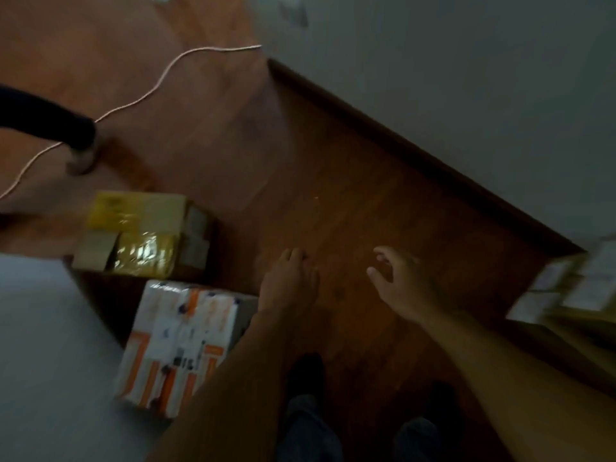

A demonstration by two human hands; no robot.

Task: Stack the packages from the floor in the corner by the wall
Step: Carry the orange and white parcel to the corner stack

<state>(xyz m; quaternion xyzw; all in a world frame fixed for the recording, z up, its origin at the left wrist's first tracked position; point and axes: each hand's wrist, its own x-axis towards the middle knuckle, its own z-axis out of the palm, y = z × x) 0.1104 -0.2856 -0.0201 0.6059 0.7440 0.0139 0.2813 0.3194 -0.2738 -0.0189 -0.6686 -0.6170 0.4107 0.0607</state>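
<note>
A cardboard box with yellow tape [143, 233] lies on the wooden floor at the left. Just in front of it lies a white package with orange stripes [181, 345]. My left hand [288, 280] hovers empty to the right of the white package, fingers loosely apart, not touching it. My right hand [398, 283] is spread open over bare floor, holding nothing. At the right edge, blurred, lie more packages with white labels [566, 288] by the wall.
A grey wall with a dark baseboard [416, 148] runs diagonally across the upper right. A thin white cord [140, 100] snakes over the floor at the upper left. Another person's dark trouser leg and foot [78, 145] stand at the left. A pale grey surface [50, 361] fills the lower left.
</note>
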